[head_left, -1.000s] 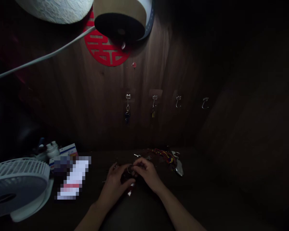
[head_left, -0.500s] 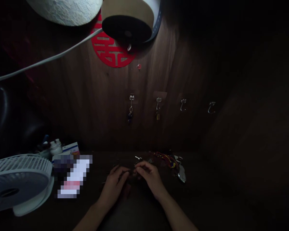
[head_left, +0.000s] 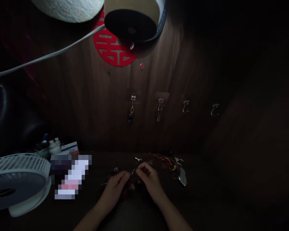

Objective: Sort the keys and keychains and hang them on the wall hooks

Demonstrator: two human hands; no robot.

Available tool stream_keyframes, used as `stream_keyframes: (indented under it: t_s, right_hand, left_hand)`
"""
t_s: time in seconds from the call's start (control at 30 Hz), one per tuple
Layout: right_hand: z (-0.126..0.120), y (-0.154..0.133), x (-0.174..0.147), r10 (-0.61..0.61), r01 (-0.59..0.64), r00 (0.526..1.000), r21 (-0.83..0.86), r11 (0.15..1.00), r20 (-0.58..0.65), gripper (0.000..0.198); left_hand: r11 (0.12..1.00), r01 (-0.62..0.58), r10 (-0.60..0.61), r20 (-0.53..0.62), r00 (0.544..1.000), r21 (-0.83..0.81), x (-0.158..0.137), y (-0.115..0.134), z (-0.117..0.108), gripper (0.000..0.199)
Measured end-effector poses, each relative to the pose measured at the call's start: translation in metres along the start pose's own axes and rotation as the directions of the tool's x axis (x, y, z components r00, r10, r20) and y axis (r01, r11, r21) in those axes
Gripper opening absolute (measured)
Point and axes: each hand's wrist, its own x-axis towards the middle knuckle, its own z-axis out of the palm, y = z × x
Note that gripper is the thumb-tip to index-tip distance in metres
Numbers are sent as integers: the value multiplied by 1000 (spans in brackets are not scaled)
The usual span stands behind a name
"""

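My left hand (head_left: 116, 185) is closed, thumb against the fingers, above the dark tabletop; what it pinches is too dark to make out. Close beside it, my right hand (head_left: 148, 176) pinches a thin, curved metal ring (head_left: 134, 171) that looks like a key ring. Just beyond the fingertips lies a small silver key (head_left: 138, 159). Left of the hands, a dim bunch of keys (head_left: 115, 168) rests on the table. To the right is a tangle of red and yellow cords (head_left: 167, 161) with a shiny silver piece (head_left: 182, 177) at its end.
Four-in-a-row style wall hooks include one with dark keys (head_left: 131, 117) and one with yellowish keys (head_left: 158, 116); bare hooks (head_left: 186, 106) are farther right. A white fan (head_left: 19, 184), bottles (head_left: 55, 147) and a box (head_left: 70, 147) stand left. A lamp-like device (head_left: 132, 12) hangs above.
My left hand has drawn slightly down and nearer me, uncovering the keys behind it. The right hand stays almost in place, and the curved ring now shows between the hands. The view has shifted slightly.
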Motion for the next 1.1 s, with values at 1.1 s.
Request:
stream_keyframes:
  t_s: [1.1]
  right_hand:
    - [-38,-60,-20,-44,223,922,-435,872,386,14]
  left_hand:
    - [852,-303,427,-229,875,427,42,87,-34,17]
